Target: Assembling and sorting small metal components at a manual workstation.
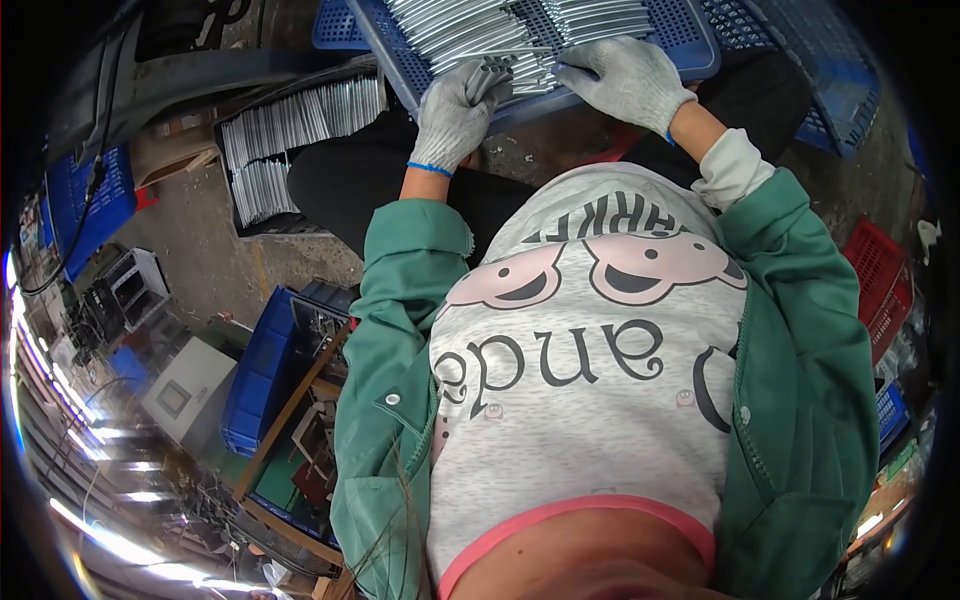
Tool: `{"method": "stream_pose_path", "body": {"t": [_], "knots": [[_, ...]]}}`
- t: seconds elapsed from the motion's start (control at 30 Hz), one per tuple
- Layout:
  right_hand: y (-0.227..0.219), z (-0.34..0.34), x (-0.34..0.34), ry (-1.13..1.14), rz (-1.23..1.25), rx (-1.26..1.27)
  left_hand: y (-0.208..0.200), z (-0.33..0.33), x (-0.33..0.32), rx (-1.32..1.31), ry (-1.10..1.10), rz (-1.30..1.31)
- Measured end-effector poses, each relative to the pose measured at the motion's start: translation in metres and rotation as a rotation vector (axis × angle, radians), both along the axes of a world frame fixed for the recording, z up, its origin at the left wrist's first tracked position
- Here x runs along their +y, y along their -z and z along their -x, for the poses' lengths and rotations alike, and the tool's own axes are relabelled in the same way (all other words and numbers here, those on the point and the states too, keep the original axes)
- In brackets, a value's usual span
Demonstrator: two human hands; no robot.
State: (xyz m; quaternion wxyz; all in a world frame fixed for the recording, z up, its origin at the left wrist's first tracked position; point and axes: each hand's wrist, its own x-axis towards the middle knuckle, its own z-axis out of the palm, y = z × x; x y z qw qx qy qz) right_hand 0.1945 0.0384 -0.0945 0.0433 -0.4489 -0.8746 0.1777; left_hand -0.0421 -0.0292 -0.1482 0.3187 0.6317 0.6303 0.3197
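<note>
Jutting from the clenched left hand [450, 118], tubes [487, 79] neighbour the curled right hand [630, 84], hold unclear.

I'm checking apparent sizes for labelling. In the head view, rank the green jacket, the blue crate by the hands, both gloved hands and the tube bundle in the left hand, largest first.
1. Green jacket
2. Blue crate
3. Left hand and right hand: too alike to rank
4. Tube bundle, partly hidden

Slim silvery tubes [455, 35], closely rowed
</note>
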Motion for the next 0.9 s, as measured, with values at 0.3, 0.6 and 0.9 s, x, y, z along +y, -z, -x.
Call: {"method": "stream_pose_path", "body": {"t": [0.3,0.6,0.9], "knots": [[-0.019,0.007,-0.002,-0.013,0.093,-0.043,-0.008,-0.007,-0.002,0.134,-0.045,-0.037],[0.000,0.000,-0.002,-0.071,0.129,-0.074,0.010,-0.008,-0.006,0.141,-0.007,-0.141],[-0.001,0.006,0.002,-0.034,0.157,-0.088,0.010,-0.005,-0.008,0.076,-0.036,-0.116]]}}
